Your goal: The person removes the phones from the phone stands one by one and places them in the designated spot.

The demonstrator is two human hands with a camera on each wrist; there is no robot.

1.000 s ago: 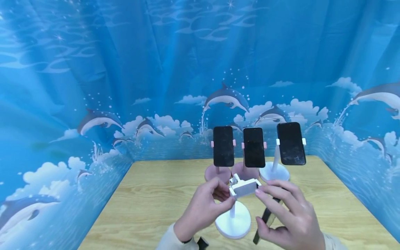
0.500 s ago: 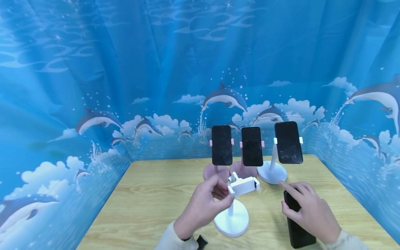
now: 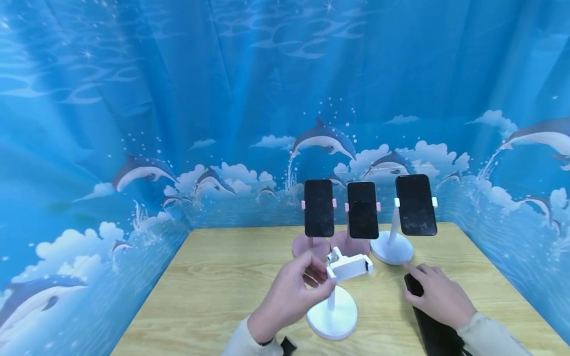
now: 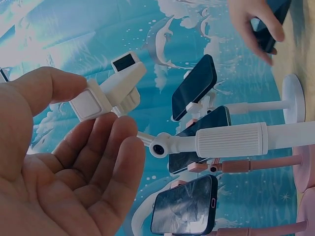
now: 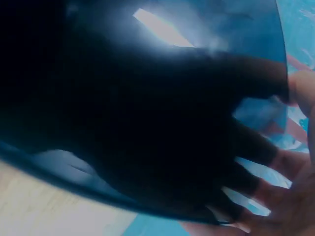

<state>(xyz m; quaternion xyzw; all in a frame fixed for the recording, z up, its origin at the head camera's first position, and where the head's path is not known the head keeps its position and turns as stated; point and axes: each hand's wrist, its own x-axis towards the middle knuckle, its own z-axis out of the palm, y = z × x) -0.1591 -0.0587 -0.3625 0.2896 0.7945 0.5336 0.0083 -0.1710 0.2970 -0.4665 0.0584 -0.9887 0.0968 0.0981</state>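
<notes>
A white phone stand (image 3: 352, 268) stands in front of me, its clamp tilted above a round base. My left hand (image 3: 291, 292) pinches the clamp's left end between thumb and fingers; the left wrist view shows the thumb on that white end piece (image 4: 89, 105). Nothing sits in this clamp. To the right, my right hand (image 3: 442, 300) grips a black smartphone (image 3: 434, 330) near its far end. The phone's glossy screen (image 5: 147, 108) fills most of the right wrist view, with fingers (image 5: 293, 164) at its end. Whether the phone touches the table cannot be told.
Behind the stand, two pink stands (image 3: 307, 245) and one white stand (image 3: 392, 248) hold upright black phones (image 3: 319, 207). They are close together on the wooden table (image 3: 213, 277). A blue dolphin curtain (image 3: 222, 123) surrounds the table. A small black object (image 3: 288, 345) is by my left wrist.
My right hand has left the clamp's right end and moved right with the smartphone, which has turned from edge-on to showing its broad face. My left hand has stayed on the clamp.
</notes>
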